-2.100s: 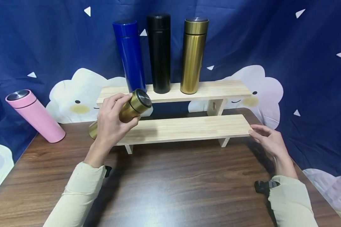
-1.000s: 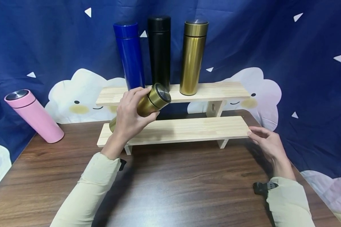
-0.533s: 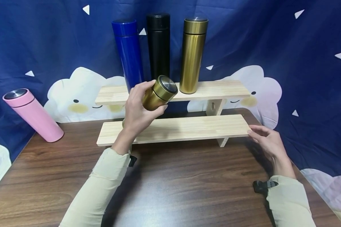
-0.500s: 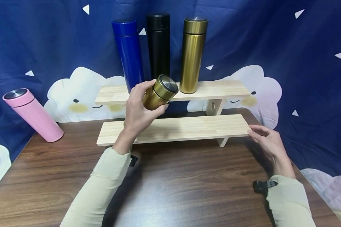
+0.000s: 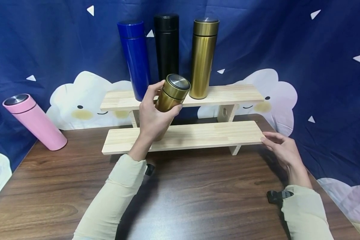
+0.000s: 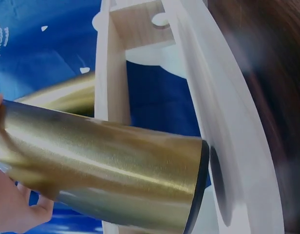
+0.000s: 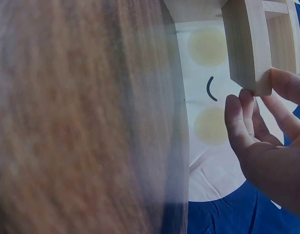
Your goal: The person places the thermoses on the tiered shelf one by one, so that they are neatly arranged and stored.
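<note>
In the head view my left hand (image 5: 154, 116) grips a gold thermos bottle (image 5: 174, 91) round its upper part. The bottle leans, its silver-topped lid up and to the right. Its base is just above or on the lower board (image 5: 210, 133) of a two-tier wooden shelf; the left wrist view shows the bottle's dark base rim (image 6: 197, 187) beside its shadow, and I cannot tell whether they touch. My right hand (image 5: 283, 151) pinches the right front corner of the lower board, thumb and fingers at its edge (image 7: 262, 80) in the right wrist view.
On the upper board (image 5: 237, 95) stand a blue bottle (image 5: 136, 63), a black bottle (image 5: 168, 50) and another gold bottle (image 5: 204, 63). A pink bottle (image 5: 37, 123) stands at the table's left. Behind hangs a blue cloth (image 5: 258, 40); the brown table (image 5: 198, 193) lies in front.
My left hand has carried the gold thermos bottle rightward from the shelf's left end to over the lower board, and it has tipped more upright. My right hand stays at the board's corner.
</note>
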{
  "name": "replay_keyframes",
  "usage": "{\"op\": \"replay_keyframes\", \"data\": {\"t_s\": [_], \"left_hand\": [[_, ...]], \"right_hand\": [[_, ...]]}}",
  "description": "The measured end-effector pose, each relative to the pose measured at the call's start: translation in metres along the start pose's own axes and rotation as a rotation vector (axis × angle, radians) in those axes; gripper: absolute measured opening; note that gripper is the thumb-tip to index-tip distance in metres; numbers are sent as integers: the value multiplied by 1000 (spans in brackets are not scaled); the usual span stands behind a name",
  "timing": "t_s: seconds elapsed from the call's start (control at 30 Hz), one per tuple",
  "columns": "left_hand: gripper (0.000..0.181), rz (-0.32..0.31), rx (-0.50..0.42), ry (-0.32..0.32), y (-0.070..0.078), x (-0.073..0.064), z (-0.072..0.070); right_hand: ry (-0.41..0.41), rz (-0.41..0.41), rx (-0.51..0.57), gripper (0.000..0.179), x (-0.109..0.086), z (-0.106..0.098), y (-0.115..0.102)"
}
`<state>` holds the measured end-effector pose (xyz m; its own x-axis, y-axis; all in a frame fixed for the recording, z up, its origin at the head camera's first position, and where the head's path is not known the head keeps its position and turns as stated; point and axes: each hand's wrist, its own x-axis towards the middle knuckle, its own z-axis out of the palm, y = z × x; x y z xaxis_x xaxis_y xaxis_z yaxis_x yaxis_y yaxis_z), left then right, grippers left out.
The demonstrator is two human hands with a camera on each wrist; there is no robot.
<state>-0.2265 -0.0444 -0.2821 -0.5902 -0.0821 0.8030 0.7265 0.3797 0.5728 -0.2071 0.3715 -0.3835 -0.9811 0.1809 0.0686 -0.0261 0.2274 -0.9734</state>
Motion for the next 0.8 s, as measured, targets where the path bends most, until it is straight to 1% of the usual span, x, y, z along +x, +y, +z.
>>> {"op": "replay_keyframes", "data": {"t_s": [0.2,0.33,0.47,0.7,0.8], "left_hand": [[70,-50,-37,16,3,0,7],[69,-100,-93,21,6,-1,13],[71,-146,-135,16,8,-2,17],[70,-183,-174,16,12,2,26],[70,-206,-200,21,14,2,30]], "right_hand": [[1,-5,-2,30,-1,0,0],[0,-10,8,26,-1,0,0],[-4,-10,41,22,-1,0,0],[-13,-16,92,20,-1,0,0],[-10,-13,80,20,-1,-1,0]]}}
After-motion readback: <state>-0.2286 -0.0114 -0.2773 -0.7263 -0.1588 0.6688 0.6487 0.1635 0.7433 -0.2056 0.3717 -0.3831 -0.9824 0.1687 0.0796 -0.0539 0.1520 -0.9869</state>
